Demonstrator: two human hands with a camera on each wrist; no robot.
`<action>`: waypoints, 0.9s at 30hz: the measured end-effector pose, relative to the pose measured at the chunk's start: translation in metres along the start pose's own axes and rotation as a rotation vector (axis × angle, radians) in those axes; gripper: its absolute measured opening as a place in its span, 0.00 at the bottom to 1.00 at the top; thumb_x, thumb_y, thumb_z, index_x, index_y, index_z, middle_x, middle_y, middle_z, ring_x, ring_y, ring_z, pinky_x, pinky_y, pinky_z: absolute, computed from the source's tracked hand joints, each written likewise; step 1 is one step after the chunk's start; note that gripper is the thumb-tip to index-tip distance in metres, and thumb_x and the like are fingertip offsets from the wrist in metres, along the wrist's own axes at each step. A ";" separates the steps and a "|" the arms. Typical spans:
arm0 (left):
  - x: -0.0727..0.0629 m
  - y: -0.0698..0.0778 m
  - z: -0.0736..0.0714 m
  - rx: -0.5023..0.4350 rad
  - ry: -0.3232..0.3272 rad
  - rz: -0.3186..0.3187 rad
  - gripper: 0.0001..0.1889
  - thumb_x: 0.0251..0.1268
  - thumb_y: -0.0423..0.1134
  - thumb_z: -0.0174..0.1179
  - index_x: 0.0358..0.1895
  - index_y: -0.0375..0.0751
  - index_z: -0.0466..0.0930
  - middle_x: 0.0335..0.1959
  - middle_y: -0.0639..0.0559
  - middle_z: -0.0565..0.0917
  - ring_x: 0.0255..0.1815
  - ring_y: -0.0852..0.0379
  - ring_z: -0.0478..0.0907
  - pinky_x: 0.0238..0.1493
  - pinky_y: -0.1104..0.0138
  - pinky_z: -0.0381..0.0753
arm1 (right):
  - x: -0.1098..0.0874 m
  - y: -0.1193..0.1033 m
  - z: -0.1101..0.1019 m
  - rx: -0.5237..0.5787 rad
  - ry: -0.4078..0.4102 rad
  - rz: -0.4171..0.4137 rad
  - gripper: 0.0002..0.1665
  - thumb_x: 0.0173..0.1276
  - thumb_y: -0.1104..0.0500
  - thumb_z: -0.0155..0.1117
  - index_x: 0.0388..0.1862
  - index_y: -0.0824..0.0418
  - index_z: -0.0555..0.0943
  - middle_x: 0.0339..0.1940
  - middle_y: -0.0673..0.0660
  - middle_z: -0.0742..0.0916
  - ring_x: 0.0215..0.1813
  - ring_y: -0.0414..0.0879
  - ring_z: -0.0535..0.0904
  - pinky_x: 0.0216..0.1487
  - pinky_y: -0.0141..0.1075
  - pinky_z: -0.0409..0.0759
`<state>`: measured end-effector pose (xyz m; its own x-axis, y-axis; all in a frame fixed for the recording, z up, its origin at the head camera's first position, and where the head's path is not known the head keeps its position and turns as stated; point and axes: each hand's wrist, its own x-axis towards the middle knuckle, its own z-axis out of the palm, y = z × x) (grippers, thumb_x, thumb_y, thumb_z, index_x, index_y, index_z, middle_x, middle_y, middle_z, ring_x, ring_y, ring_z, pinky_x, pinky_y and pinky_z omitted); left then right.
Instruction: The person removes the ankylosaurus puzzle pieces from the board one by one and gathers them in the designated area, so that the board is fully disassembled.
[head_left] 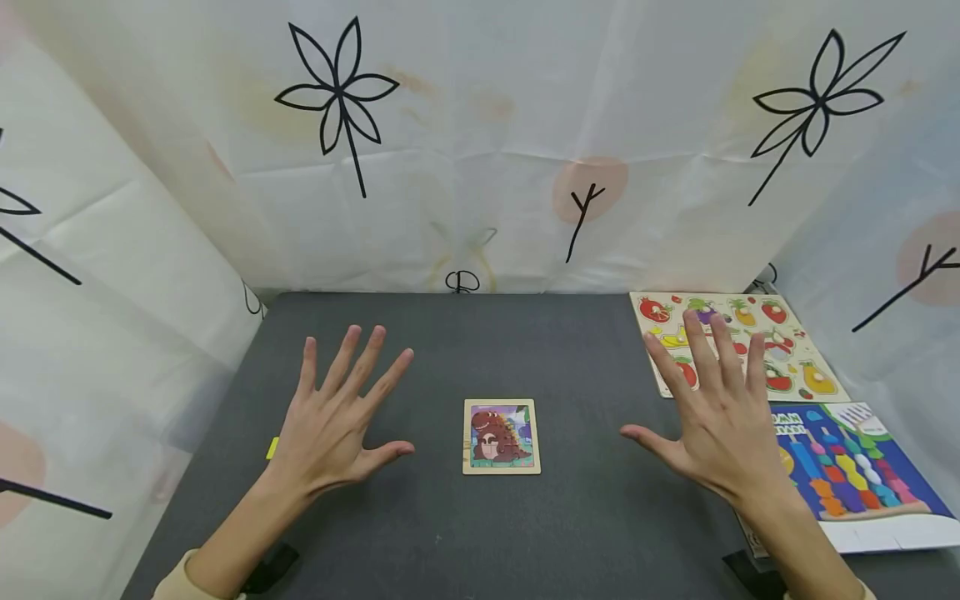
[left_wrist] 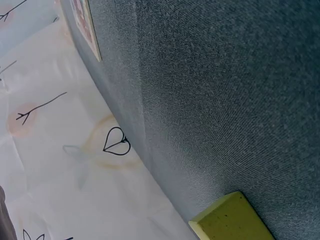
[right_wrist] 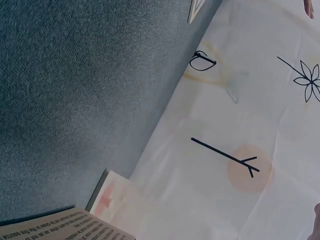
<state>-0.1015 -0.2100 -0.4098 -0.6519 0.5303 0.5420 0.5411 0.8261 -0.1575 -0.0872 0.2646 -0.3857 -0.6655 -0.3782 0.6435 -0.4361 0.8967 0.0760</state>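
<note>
Both hands are spread over the dark table, palms down with fingers apart, holding nothing. My left hand (head_left: 333, 429) is left of a small square wooden picture puzzle (head_left: 501, 437) showing a brown dinosaur. A yellow block (left_wrist: 232, 220) is near the left wrist; in the head view the forearm partly covers it. To the puzzle's right is my right hand (head_left: 723, 433), whose fingers overlap a fruit picture board (head_left: 817, 354) in the head view. Part of a blue-covered book (head_left: 862, 475) with colourful bead-like shapes is beside the right wrist.
A grey-black cloth tabletop (head_left: 465, 350) lies under everything. White curtains (head_left: 480, 108) with black leaf and twig drawings rise along the back and both sides. In the right wrist view, a printed edge (right_wrist: 75, 227) shows at the bottom left.
</note>
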 end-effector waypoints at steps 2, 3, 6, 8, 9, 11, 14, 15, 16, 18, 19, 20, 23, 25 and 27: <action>0.000 0.000 0.000 -0.004 -0.002 -0.002 0.55 0.70 0.87 0.22 0.88 0.56 0.61 0.92 0.43 0.53 0.95 0.43 0.40 0.88 0.31 0.33 | 0.000 -0.001 0.001 0.000 -0.001 -0.004 0.63 0.68 0.09 0.29 0.91 0.44 0.57 0.92 0.66 0.58 0.94 0.61 0.43 0.89 0.69 0.35; 0.000 0.000 0.000 -0.006 -0.002 -0.004 0.55 0.70 0.87 0.22 0.88 0.56 0.61 0.91 0.42 0.54 0.95 0.43 0.40 0.88 0.32 0.33 | 0.001 -0.001 0.001 -0.001 -0.004 -0.006 0.63 0.69 0.09 0.28 0.91 0.44 0.57 0.91 0.67 0.59 0.94 0.61 0.44 0.89 0.70 0.34; 0.000 0.000 0.000 -0.008 -0.024 -0.013 0.55 0.70 0.87 0.22 0.88 0.57 0.59 0.92 0.43 0.54 0.95 0.43 0.41 0.88 0.32 0.33 | 0.002 -0.003 0.002 0.002 0.004 -0.009 0.64 0.69 0.09 0.29 0.90 0.46 0.60 0.89 0.70 0.62 0.94 0.61 0.44 0.89 0.70 0.35; 0.001 0.000 0.000 -0.010 -0.036 -0.016 0.54 0.71 0.87 0.21 0.88 0.57 0.58 0.92 0.43 0.53 0.95 0.43 0.41 0.89 0.32 0.33 | 0.003 -0.005 0.002 0.005 0.009 -0.004 0.64 0.69 0.09 0.29 0.89 0.47 0.62 0.90 0.68 0.61 0.94 0.61 0.45 0.89 0.70 0.36; 0.001 0.000 0.001 -0.011 -0.039 -0.018 0.54 0.71 0.86 0.21 0.88 0.56 0.58 0.92 0.43 0.53 0.95 0.43 0.41 0.89 0.32 0.33 | 0.003 -0.006 0.002 0.011 0.011 0.000 0.63 0.69 0.09 0.30 0.89 0.47 0.62 0.91 0.67 0.60 0.94 0.61 0.45 0.89 0.70 0.37; 0.001 0.000 0.001 -0.013 -0.042 -0.018 0.54 0.71 0.86 0.22 0.88 0.56 0.58 0.93 0.45 0.51 0.95 0.43 0.41 0.89 0.33 0.32 | 0.004 -0.009 0.003 0.030 0.022 0.006 0.62 0.70 0.10 0.32 0.88 0.47 0.64 0.91 0.66 0.60 0.94 0.61 0.47 0.89 0.71 0.39; 0.002 0.001 0.003 -0.022 -0.030 -0.014 0.53 0.73 0.85 0.23 0.88 0.55 0.60 0.92 0.44 0.52 0.95 0.43 0.43 0.90 0.34 0.32 | 0.005 -0.012 0.005 0.055 0.018 0.017 0.60 0.72 0.11 0.33 0.87 0.47 0.65 0.92 0.64 0.60 0.93 0.62 0.49 0.88 0.72 0.42; 0.002 0.001 0.003 -0.022 -0.033 -0.014 0.53 0.73 0.85 0.23 0.88 0.55 0.60 0.92 0.44 0.52 0.95 0.44 0.43 0.90 0.34 0.32 | 0.006 -0.014 0.005 0.059 0.011 0.021 0.60 0.72 0.12 0.33 0.87 0.48 0.65 0.92 0.64 0.59 0.93 0.63 0.50 0.88 0.73 0.43; 0.002 0.002 0.003 -0.024 -0.036 -0.015 0.52 0.74 0.84 0.23 0.88 0.55 0.60 0.92 0.44 0.53 0.95 0.44 0.43 0.90 0.34 0.33 | 0.006 -0.015 0.006 0.066 0.014 0.022 0.59 0.73 0.12 0.34 0.87 0.48 0.66 0.91 0.65 0.61 0.92 0.64 0.51 0.88 0.73 0.44; 0.002 0.003 0.004 -0.028 -0.047 -0.017 0.52 0.74 0.84 0.23 0.88 0.55 0.59 0.92 0.44 0.54 0.95 0.44 0.44 0.90 0.35 0.35 | 0.006 -0.017 0.007 0.079 0.008 0.026 0.58 0.73 0.13 0.34 0.86 0.49 0.67 0.91 0.65 0.61 0.91 0.66 0.54 0.87 0.72 0.46; 0.001 0.004 0.005 -0.033 -0.050 -0.019 0.52 0.74 0.84 0.23 0.88 0.55 0.58 0.92 0.44 0.55 0.94 0.44 0.45 0.90 0.35 0.36 | 0.007 -0.018 0.008 0.085 0.006 0.027 0.58 0.74 0.13 0.34 0.86 0.50 0.67 0.91 0.65 0.62 0.90 0.66 0.55 0.88 0.71 0.47; 0.001 0.005 0.005 -0.036 -0.058 -0.022 0.51 0.74 0.84 0.23 0.89 0.56 0.58 0.92 0.45 0.55 0.94 0.44 0.46 0.90 0.35 0.37 | 0.007 -0.019 0.009 0.094 0.004 0.028 0.58 0.74 0.13 0.35 0.85 0.51 0.68 0.90 0.66 0.63 0.90 0.67 0.56 0.88 0.70 0.48; 0.001 0.008 0.006 -0.051 -0.070 -0.030 0.51 0.74 0.84 0.24 0.89 0.57 0.58 0.91 0.45 0.58 0.92 0.43 0.53 0.88 0.33 0.45 | 0.008 -0.023 0.011 0.122 -0.011 0.030 0.59 0.74 0.13 0.35 0.85 0.52 0.68 0.89 0.67 0.64 0.89 0.67 0.58 0.89 0.66 0.51; 0.001 0.010 0.008 -0.067 -0.064 -0.034 0.51 0.74 0.84 0.25 0.88 0.56 0.60 0.89 0.45 0.62 0.90 0.41 0.60 0.86 0.33 0.52 | 0.009 -0.026 0.013 0.142 -0.021 0.028 0.59 0.74 0.14 0.36 0.84 0.53 0.69 0.88 0.67 0.65 0.88 0.66 0.59 0.87 0.64 0.55; 0.000 0.012 0.009 -0.076 -0.058 -0.038 0.51 0.74 0.84 0.25 0.87 0.55 0.63 0.87 0.44 0.66 0.87 0.40 0.64 0.84 0.33 0.58 | 0.010 -0.029 0.014 0.158 -0.026 0.022 0.59 0.74 0.14 0.37 0.84 0.54 0.69 0.87 0.68 0.67 0.87 0.67 0.61 0.84 0.65 0.60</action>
<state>-0.1001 -0.1980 -0.4189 -0.7013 0.5108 0.4973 0.5527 0.8301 -0.0733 -0.0900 0.2317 -0.3925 -0.6905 -0.3666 0.6235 -0.5097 0.8583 -0.0599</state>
